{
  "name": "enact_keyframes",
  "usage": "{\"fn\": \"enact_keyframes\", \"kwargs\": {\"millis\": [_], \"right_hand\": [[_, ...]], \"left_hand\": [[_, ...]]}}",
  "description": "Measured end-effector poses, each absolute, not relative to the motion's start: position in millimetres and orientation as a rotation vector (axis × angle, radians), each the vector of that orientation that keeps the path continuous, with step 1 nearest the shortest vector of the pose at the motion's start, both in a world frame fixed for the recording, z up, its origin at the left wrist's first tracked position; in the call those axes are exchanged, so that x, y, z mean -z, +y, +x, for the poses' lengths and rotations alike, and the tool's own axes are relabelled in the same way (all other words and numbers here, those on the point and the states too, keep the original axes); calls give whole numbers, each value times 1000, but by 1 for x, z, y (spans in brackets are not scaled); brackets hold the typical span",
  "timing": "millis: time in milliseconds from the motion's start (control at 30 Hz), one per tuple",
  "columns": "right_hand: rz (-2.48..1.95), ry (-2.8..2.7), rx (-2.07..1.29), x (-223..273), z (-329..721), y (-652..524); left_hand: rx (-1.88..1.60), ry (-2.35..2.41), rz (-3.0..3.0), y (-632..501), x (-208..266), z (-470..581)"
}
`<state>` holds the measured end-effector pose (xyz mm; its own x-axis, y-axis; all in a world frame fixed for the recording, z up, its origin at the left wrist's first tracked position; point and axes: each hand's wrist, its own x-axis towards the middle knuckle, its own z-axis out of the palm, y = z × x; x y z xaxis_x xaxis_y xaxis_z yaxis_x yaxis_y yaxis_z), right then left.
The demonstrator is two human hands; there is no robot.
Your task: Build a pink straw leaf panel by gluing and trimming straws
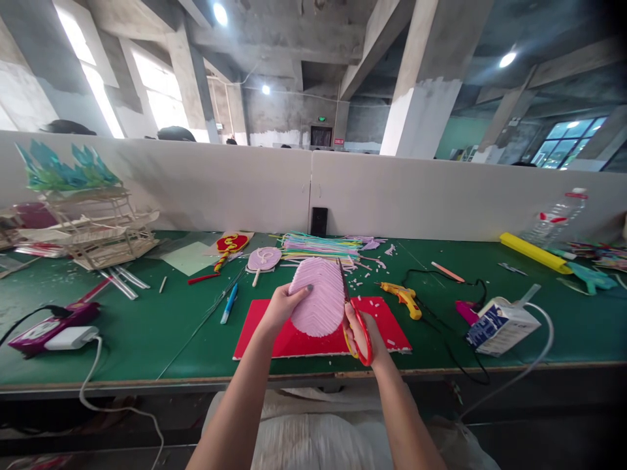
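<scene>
My left hand (289, 303) grips the left edge of a pale pink ribbed oval piece (319, 303), its thumb lying across the front. In my right hand (360, 333) is a pair of scissors (364, 339) with red and yellow handles. Their dark blades point upward along the right edge of the oval piece; I cannot tell whether the blades touch it. Both hands are above a red board (259, 329) that lies on the green table (161, 333). Small pale scraps are scattered on the board and beyond it.
Behind the oval piece lie many pastel strips (321, 245) and a pink lollipop-shaped piece (264, 259). A yellow glue gun (402, 298) with a black cord sits right, near a drink carton (502, 326). At left are a blue pen (229, 303), power strip (53, 329) and stick model (93, 228).
</scene>
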<state>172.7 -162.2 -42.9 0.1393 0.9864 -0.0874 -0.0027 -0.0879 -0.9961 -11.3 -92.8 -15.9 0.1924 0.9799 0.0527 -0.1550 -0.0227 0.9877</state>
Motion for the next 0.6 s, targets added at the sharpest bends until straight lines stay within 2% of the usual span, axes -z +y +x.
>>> {"fn": "enact_keyframes", "kwargs": {"millis": [333, 600], "right_hand": [[-1150, -1155, -1354, 37, 180, -165], [-1129, -1180, -1371, 40, 184, -165]], "left_hand": [[-1133, 936, 1197, -95, 14, -11], [-1131, 910, 1160, -96, 14, -12]]}}
